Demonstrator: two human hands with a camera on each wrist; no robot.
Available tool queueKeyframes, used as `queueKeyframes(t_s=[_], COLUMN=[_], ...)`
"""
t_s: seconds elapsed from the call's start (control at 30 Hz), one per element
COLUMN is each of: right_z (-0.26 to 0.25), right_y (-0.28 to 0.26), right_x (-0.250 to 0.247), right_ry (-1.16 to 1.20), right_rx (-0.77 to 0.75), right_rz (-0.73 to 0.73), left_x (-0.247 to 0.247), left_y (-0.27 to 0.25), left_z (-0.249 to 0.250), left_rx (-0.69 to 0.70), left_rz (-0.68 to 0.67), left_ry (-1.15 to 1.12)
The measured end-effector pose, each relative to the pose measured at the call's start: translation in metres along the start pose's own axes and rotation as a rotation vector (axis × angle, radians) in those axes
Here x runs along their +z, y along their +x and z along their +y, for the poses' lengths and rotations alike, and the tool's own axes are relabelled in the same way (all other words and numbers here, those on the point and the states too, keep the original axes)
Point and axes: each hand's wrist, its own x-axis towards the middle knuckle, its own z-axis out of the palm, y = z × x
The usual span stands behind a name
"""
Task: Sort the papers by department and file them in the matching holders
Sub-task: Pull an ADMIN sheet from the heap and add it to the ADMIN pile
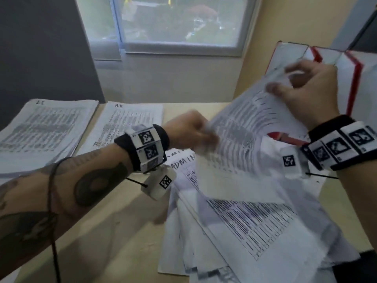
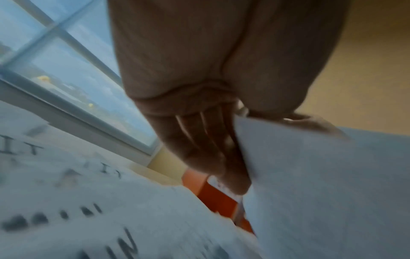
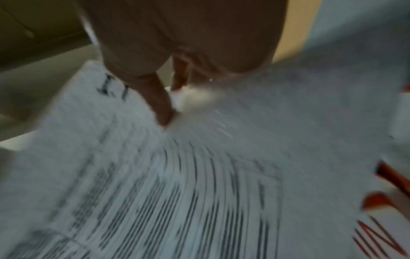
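Note:
Both hands hold one printed sheet [image 1: 240, 139] up over the table. My right hand [image 1: 293, 88] pinches its top corner near the red-and-white file holders [image 1: 355, 78]. My left hand [image 1: 193, 133] grips its left edge; in the left wrist view the fingers [image 2: 213, 149] lie along the sheet [image 2: 321, 184]. In the right wrist view a fingertip [image 3: 164, 112] presses the sheet [image 3: 199, 175], which is headed "IT". Below lies a loose heap of papers [image 1: 244, 231], one marked "ADMIN" [image 1: 183, 160]. The image is blurred by motion.
Two sorted stacks lie at the back left of the wooden table [image 1: 112, 231]: a thick "IT" stack [image 1: 44, 129] and an "HR" stack [image 1: 126, 123]. A window [image 1: 179, 23] is behind. A dark panel [image 1: 40, 48] stands at the left.

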Motion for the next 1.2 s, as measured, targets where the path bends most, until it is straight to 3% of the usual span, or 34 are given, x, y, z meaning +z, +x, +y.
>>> queueKeyframes(t_s=[0.07, 0.13, 0.27, 0.37, 0.47, 0.63, 0.8, 1.0, 1.2], right_z=[-0.001, 0.001, 0.025, 0.046, 0.066, 0.087, 0.092, 0.081, 0.068], right_y=[0.01, 0.008, -0.021, -0.044, -0.053, -0.055, -0.055, -0.056, -0.056], right_x=[0.008, 0.017, 0.038, 0.053, 0.069, 0.083, 0.085, 0.087, 0.088], right_ry=[-0.092, -0.204, -0.399, -0.524, -0.543, -0.588, -0.581, -0.585, -0.551], right_rx=[-0.077, -0.118, -0.082, -0.08, -0.08, -0.032, 0.001, 0.04, -0.027], right_rz=[0.067, -0.008, -0.591, -0.992, -1.174, -1.163, -1.166, -1.172, -1.187], left_x=[-0.035, -0.084, -0.182, -0.236, -0.273, -0.295, -0.294, -0.273, -0.285], left_y=[-0.008, -0.024, -0.092, -0.157, -0.206, -0.245, -0.239, -0.214, -0.209], left_z=[-0.017, -0.05, -0.121, -0.165, -0.209, -0.266, -0.313, -0.329, -0.337], left_rx=[-0.167, -0.307, -0.511, -0.695, -0.841, -0.945, -0.971, -1.07, -1.127], left_rz=[0.239, 0.45, 0.668, 0.733, 0.702, 0.614, 0.542, 0.26, 0.219], left_ry=[0.051, 0.139, 0.222, 0.304, 0.344, 0.361, 0.323, 0.532, 0.736])
